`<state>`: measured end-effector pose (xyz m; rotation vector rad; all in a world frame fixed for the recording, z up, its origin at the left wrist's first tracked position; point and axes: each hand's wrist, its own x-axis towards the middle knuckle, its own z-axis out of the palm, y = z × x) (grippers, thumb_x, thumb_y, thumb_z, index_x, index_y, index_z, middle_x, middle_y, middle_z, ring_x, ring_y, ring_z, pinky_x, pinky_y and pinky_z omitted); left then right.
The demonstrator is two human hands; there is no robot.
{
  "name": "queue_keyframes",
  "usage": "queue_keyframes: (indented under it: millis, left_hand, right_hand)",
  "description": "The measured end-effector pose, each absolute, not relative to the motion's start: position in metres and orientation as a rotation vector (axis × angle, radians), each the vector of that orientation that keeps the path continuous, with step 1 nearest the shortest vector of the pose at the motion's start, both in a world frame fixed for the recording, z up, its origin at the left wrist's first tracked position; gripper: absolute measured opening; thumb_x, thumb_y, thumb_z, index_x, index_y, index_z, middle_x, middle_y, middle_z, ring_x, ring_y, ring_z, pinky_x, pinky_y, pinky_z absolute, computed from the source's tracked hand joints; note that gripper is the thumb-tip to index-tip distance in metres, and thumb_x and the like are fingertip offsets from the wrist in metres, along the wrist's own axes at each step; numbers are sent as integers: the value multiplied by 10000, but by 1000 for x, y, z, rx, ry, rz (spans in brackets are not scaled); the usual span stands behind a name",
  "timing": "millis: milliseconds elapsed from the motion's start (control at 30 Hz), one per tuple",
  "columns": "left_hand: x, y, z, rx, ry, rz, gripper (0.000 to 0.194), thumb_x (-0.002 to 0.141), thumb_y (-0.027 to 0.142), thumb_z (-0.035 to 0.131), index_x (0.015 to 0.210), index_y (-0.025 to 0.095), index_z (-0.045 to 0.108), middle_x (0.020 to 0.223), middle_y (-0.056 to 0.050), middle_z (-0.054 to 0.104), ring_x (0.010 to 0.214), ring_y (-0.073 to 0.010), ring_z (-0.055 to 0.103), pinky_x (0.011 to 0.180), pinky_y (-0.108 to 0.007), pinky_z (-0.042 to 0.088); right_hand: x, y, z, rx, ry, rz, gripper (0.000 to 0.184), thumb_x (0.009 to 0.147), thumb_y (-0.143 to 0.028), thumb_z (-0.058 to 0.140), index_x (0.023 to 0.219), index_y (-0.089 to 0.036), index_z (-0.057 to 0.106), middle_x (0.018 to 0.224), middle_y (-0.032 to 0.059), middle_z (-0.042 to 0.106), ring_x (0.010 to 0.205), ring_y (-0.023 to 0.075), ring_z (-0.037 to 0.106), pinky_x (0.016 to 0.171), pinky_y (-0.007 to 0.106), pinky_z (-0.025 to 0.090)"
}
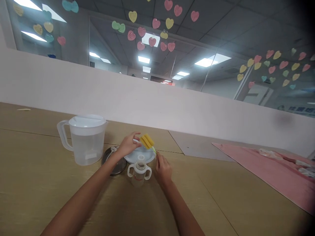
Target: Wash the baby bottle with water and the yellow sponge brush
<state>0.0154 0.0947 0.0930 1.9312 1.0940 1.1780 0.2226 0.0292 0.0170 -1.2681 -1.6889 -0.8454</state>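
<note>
My right hand (163,168) is closed around the pale green handle of a sponge bottle brush (147,141), its yellow head raised above a light bowl (130,158). Close to the sponge, my left hand (129,143) has curled fingers with a small white piece showing between them, too small to name. Between my forearms stands a clear baby bottle (138,177) with two white handles and an uncovered mouth. Partly behind my left wrist lies a round dark metal dish (119,167), with a small white part (113,149) at its edge.
A lidded translucent pitcher (88,144) stands left of the dish, its handle facing left. On the right, a pink cloth (265,173) carries crumpled white items. A low white wall (157,105) with glass above runs behind the wooden table (36,170).
</note>
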Motion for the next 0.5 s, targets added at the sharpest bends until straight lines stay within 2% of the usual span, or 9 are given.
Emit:
queue_keyframes:
  millis: [133,267,500]
  left_hand:
    - [21,84,105,1761,924,1306,554,662,270,673,1175,157,496,931,-71,650,760,-150,637,709,-291,504]
    - [20,80,110,1736,897,1280,457,696,343,650,1095,149,542,828,-51,664,794,-181,640,740,-315,493]
    - [22,80,108,1771,895,1266,458,784,428,536,1148,149,524,745,-25,653,698,-161,616,678,-295,469]
  right_hand:
    - [220,28,16,-1235,-1641,-796,330,941,-198,365,1147,-128,613,809,90,694,704,139,649,651,211,492]
    - [216,28,13,-1209,-1639,-716,338,938,-215,376,1172,-130,605,861,101,700,743,138,665,697,211,524]
    - [214,28,10,-1173,-1674,-695,347,939,-210,373,1200,-135,589,855,109,698,726,139,670,683,205,538]
